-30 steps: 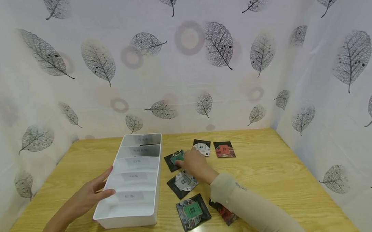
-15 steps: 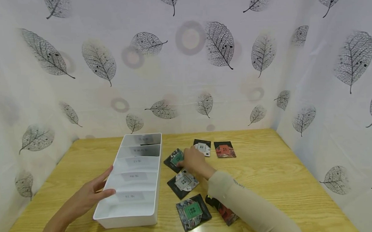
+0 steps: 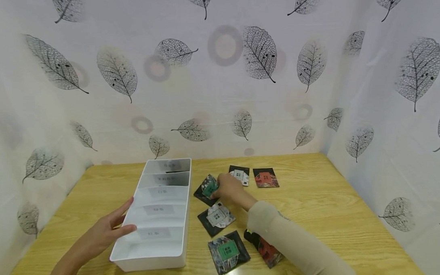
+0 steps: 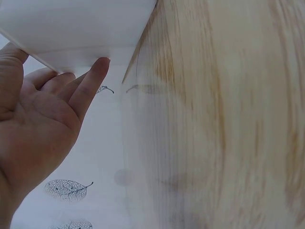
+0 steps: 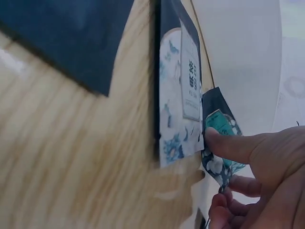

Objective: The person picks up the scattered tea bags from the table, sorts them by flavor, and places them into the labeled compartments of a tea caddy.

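Note:
My left hand (image 3: 102,230) holds the left side of a white divided box (image 3: 185,233), its thumb over the rim. Fingers (image 4: 88,90) touch the outer wall in the left wrist view. My right hand (image 3: 234,190) pinches a dark tea bag packet (image 3: 209,186) with a green label, just right of the box. In the right wrist view, this packet (image 5: 221,125) is tilted and bent, with the thumb on its printed face and fingers behind. Just nearer lies a white-and-black packet (image 3: 217,216).
Beyond the right hand lie a white-labelled packet (image 3: 239,175) and a red-labelled one (image 3: 266,177). Nearer are a larger green-labelled packet (image 3: 228,252) and a red-patterned packet (image 3: 268,252), partly under the sleeve (image 3: 296,245). Paper labels mark the box's compartments.
My right hand has taken hold of the green-labelled packet and its far edge has risen off the table. The left hand and the box have stayed in place.

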A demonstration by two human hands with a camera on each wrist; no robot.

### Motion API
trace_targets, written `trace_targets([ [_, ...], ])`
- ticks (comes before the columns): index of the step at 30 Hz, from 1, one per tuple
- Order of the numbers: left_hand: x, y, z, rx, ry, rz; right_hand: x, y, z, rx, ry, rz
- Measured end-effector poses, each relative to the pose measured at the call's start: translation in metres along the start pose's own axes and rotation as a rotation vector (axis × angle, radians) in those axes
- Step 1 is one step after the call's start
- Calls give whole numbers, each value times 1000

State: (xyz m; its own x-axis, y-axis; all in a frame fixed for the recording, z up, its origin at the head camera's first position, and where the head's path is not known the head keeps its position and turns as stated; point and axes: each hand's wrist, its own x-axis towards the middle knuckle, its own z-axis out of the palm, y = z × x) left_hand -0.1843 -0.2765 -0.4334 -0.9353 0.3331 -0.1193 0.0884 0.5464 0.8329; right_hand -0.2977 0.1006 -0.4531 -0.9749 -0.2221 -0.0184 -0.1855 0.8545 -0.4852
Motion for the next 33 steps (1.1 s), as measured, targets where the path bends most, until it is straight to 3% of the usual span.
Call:
trace_targets([
  [4, 0, 0, 0, 4, 4, 7, 0, 9, -1, 79, -7, -54],
  [9, 0, 0, 0, 9, -2, 14, 1, 20, -10, 250, -73, -111],
  [17, 0, 2, 0, 21, 9, 12, -1, 26, -34, 433, -84, -105],
  [20, 0, 1, 0, 22, 10, 10, -1, 26, -40, 505, -50, -87],
  [24, -1, 2, 1, 29, 17, 13, -2, 25, -46, 508, 40, -75],
  [29, -1, 2, 0, 17, 7, 19, -2, 25, -52, 507, 157, -137],
  [33, 0, 2, -1, -10, -10, 6, -1, 26, -55, 531, 205, -178],
])
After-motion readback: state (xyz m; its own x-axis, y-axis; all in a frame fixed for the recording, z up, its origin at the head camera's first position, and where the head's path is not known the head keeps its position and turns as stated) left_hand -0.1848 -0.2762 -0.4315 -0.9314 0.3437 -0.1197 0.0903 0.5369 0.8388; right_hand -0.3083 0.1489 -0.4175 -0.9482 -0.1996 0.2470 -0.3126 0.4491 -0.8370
